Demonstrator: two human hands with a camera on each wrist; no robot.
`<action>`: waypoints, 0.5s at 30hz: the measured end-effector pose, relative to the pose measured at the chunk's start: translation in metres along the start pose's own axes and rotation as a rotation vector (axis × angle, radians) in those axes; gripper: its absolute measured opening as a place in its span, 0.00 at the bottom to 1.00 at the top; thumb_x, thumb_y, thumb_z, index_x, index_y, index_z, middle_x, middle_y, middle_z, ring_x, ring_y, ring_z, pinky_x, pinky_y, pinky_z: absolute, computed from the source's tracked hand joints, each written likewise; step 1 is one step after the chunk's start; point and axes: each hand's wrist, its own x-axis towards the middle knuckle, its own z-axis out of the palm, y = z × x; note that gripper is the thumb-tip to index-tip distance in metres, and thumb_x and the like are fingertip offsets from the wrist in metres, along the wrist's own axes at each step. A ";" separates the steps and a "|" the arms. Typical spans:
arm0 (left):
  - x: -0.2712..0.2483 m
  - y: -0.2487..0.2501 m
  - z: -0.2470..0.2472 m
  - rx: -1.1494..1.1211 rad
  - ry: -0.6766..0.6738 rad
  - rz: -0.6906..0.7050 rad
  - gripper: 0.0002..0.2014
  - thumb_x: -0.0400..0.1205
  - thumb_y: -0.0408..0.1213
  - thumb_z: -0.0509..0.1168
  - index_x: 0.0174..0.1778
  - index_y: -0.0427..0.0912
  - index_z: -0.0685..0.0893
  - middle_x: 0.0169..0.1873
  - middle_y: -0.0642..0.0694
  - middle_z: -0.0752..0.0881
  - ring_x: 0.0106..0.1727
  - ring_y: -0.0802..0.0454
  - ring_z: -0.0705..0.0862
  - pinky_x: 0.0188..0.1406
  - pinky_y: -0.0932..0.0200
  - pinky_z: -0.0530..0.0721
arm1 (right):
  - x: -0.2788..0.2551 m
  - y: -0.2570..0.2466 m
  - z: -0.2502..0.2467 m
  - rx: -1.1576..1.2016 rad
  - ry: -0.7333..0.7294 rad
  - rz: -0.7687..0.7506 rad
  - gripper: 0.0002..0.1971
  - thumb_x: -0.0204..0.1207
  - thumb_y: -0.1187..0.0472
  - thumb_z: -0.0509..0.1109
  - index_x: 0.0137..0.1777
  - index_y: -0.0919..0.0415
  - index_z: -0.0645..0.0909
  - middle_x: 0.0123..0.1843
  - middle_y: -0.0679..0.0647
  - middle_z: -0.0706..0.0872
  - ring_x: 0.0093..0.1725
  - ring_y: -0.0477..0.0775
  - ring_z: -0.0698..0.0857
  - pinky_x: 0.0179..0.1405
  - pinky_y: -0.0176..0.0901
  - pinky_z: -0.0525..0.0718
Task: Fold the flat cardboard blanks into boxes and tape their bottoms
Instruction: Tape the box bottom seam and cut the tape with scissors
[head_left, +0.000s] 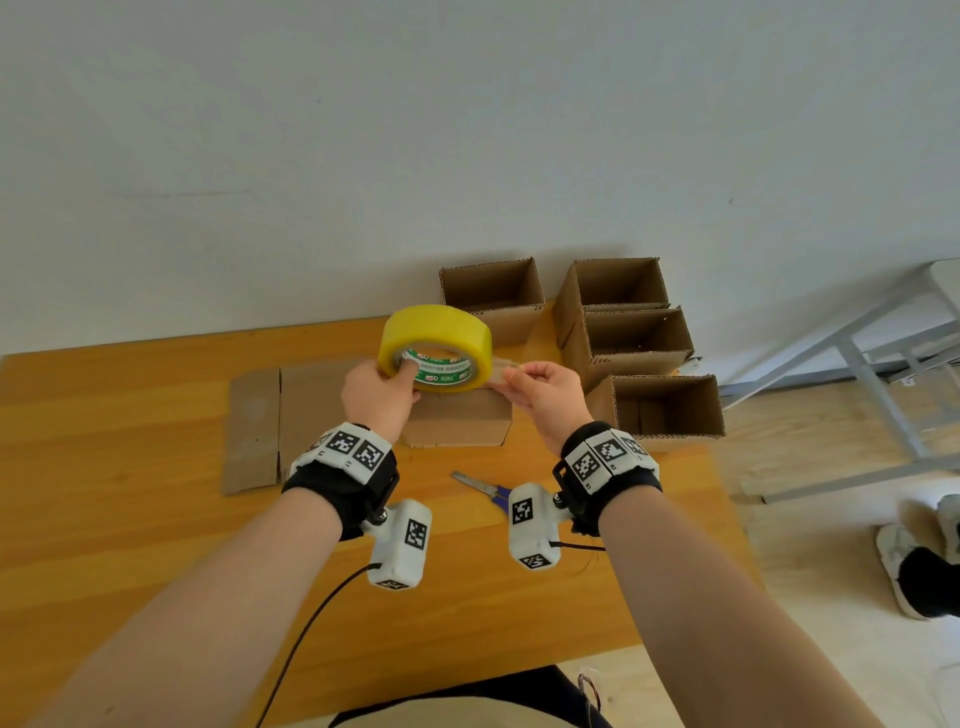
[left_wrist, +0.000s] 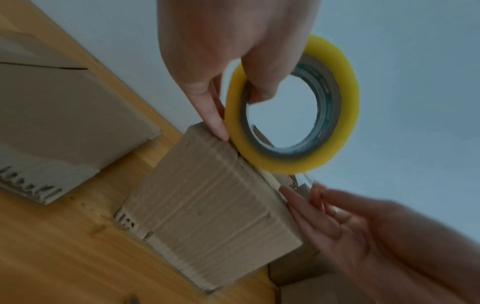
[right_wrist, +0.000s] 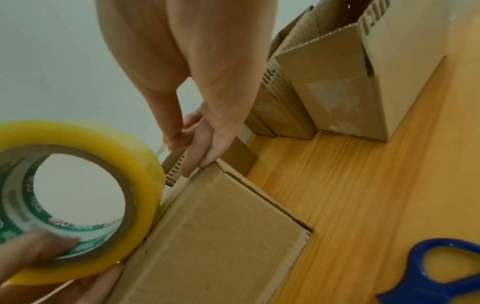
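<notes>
My left hand (head_left: 387, 387) grips a yellow tape roll (head_left: 435, 343), thumb inside its green-printed core, just above a folded cardboard box (head_left: 457, 423) that lies closed side up on the table. My right hand (head_left: 519, 376) pinches the free end of a short clear tape strip (head_left: 498, 366) pulled from the roll, over the box's right edge. In the left wrist view the tape roll (left_wrist: 340, 115) stands on edge at the box (left_wrist: 215, 201) top. In the right wrist view the right hand's fingertips (right_wrist: 192, 170) touch the far corner of the box (right_wrist: 221, 236).
A flat cardboard blank (head_left: 270, 421) lies left of the box on the wooden table (head_left: 130, 395). Several open-topped finished boxes (head_left: 628, 338) stand at the back right. Blue-handled scissors (head_left: 483, 488) lie near me. A metal frame (head_left: 862, 364) and someone's shoes (head_left: 904, 566) are at the right.
</notes>
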 end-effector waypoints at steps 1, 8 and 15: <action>0.002 0.001 -0.001 -0.006 -0.033 -0.013 0.06 0.81 0.35 0.66 0.42 0.35 0.81 0.47 0.37 0.86 0.43 0.42 0.87 0.51 0.39 0.87 | 0.000 0.000 0.000 0.008 0.014 0.003 0.07 0.75 0.72 0.71 0.49 0.67 0.77 0.59 0.76 0.83 0.57 0.68 0.86 0.59 0.51 0.86; 0.002 0.009 -0.004 -0.146 -0.062 -0.033 0.09 0.86 0.34 0.58 0.61 0.43 0.72 0.59 0.39 0.79 0.55 0.38 0.83 0.48 0.46 0.86 | 0.002 -0.005 -0.006 0.104 0.046 0.053 0.23 0.73 0.72 0.74 0.65 0.65 0.70 0.56 0.67 0.85 0.50 0.59 0.89 0.53 0.43 0.87; 0.000 0.010 -0.004 -0.143 -0.088 -0.068 0.05 0.85 0.32 0.59 0.55 0.38 0.73 0.59 0.36 0.80 0.55 0.38 0.83 0.49 0.49 0.85 | 0.003 -0.002 -0.005 0.075 0.073 0.061 0.02 0.78 0.71 0.68 0.45 0.67 0.81 0.56 0.71 0.85 0.47 0.58 0.89 0.51 0.42 0.88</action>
